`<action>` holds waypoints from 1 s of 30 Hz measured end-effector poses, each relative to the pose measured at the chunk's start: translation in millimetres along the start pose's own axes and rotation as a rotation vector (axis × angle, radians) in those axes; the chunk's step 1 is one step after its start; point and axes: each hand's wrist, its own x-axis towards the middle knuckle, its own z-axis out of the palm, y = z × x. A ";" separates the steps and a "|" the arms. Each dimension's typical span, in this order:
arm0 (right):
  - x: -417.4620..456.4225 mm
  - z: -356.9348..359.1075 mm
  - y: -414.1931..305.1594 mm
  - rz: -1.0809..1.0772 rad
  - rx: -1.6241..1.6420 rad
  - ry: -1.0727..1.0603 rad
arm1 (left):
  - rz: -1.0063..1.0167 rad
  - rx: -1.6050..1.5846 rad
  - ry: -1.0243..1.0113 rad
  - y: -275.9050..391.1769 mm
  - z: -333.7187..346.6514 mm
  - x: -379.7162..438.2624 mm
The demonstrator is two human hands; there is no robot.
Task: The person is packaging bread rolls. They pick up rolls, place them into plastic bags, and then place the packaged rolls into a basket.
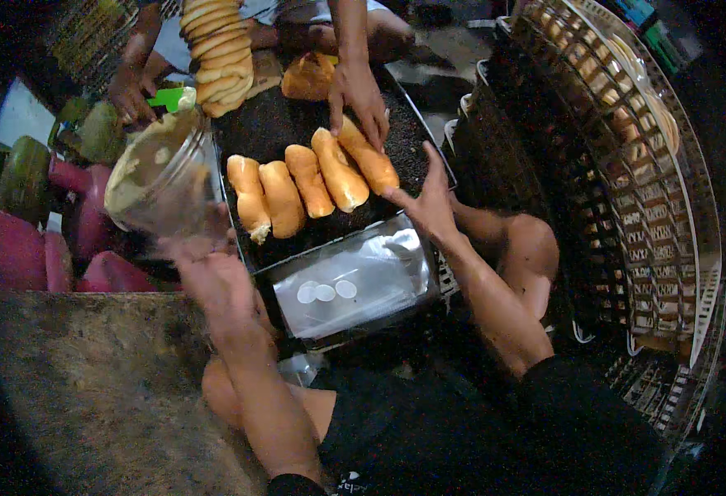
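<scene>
My right hand (pixel 430 208) has its fingers apart at the tray's right side, its thumb by the near end of the rightmost bread roll (pixel 369 158). A co-worker's hand (pixel 361 96) rests on that roll's far end. Several more golden elongated rolls (pixel 281 198) lie side by side on the dark baking tray (pixel 276 124). My left hand (pixel 205 232) is motion-blurred beside the tray's left edge, in front of a tub of pale cream (pixel 146 158). Something clear, perhaps plastic, blurs around its fingers; whether it is gripped I cannot tell.
The co-worker's other hand (pixel 132 93) holds a green spreader (pixel 167 98) with cream on it. Stacked breads (pixel 217 56) and a brown loaf (pixel 308 77) are at the far side. Clear plastic sheets or bags (pixel 363 279) lie before me. Plastic crates (pixel 586 155) stand right.
</scene>
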 end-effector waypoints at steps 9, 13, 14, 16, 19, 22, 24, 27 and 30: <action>46.1 -38.0 -5.6 0.280 0.309 -0.231 | 0.237 0.190 0.284 -28.2 39.5 0.3; 40.9 -151.9 -17.9 0.437 0.678 -0.407 | 0.233 0.351 0.093 -24.6 20.3 12.1; 38.5 -172.3 -15.5 0.363 0.836 -0.400 | 0.236 0.378 0.038 -27.1 23.0 13.4; 36.2 -199.1 -47.7 0.391 0.893 -0.442 | 0.252 0.442 0.012 -36.5 34.0 3.1; 35.9 -171.0 -81.7 0.342 0.755 -0.410 | 0.181 0.431 -0.095 -58.7 32.0 0.2; 34.0 -133.8 -96.2 0.200 0.719 -0.387 | 0.079 0.047 -0.589 -65.2 75.3 -40.0; 25.6 -116.8 -126.5 0.179 0.658 -0.454 | -0.068 0.011 -0.583 -58.4 77.5 -53.3; 3.1 -105.4 -135.2 0.120 0.938 -0.366 | -0.189 0.131 -0.402 -62.0 72.9 -53.4; -24.8 -63.8 -143.5 -0.517 0.429 0.059 | -0.555 -0.536 -0.460 -57.8 24.0 -33.6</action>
